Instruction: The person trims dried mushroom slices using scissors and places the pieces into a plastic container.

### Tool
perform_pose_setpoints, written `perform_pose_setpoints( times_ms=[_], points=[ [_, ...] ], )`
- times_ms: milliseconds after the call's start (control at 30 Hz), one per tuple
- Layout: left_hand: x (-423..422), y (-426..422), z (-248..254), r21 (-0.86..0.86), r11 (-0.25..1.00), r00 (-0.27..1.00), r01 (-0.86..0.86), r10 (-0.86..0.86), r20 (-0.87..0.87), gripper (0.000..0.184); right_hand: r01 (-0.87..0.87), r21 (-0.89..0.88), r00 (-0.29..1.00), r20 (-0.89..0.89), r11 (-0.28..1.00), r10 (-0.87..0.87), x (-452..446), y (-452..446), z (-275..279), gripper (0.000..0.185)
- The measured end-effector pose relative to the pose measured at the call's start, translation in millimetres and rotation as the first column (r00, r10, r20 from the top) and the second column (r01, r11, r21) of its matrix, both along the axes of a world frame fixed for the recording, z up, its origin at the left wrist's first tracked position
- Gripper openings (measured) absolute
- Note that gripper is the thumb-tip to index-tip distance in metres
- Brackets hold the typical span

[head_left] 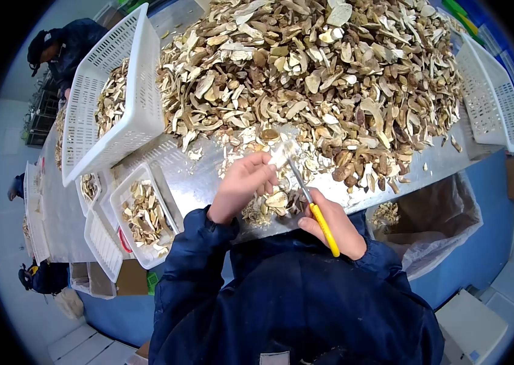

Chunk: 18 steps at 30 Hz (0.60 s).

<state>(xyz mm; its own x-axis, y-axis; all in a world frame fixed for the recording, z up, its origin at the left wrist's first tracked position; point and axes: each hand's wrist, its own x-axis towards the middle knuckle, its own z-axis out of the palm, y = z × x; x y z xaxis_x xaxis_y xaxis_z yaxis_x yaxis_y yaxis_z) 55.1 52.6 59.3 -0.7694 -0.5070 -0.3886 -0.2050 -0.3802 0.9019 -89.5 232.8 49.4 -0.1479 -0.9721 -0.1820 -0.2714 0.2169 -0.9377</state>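
A pale mushroom slice (282,153) is pinched between the fingers of my left hand (243,182), over the near part of the metal table (193,182). My right hand (337,228) is closed around the yellow handle of a tool (324,228). Its thin metal shaft points up and to the left, with the tip at the slice. Under and around my hands lie small pale pieces and cut slices (277,201). Just beyond them rises a large heap of dried mushroom slices (305,79).
A tall white basket (141,115) holding slices stands at left, with a smaller white tray (138,243) nearer me. Another white basket (494,97) leans at right. Below the right edge is a lined box (451,219). A co-worker (74,45) bends at upper left.
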Motion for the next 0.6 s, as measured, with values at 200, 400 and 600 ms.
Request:
perform_pose_setpoints(
  times_ms=[200,400,600],
  points=[
    [6,8,2,-0.024,0.993,0.99,0.113,-0.111,0.088,0.015,-0.049,0.033,0.995,-0.081,0.998,0.052,6,2,2,0.048],
    [21,-3,-6,0.085,0.972,0.975,0.22,-0.222,0.02,0.013,-0.063,0.093,0.986,0.157,0.994,0.047,12,4,-10,0.037],
    [26,-41,-26,0.256,0.951,0.967,-0.172,0.213,-0.143,0.012,0.14,-0.16,0.713,0.701,0.977,0.013,-4,-4,-52,0.061]
  ],
)
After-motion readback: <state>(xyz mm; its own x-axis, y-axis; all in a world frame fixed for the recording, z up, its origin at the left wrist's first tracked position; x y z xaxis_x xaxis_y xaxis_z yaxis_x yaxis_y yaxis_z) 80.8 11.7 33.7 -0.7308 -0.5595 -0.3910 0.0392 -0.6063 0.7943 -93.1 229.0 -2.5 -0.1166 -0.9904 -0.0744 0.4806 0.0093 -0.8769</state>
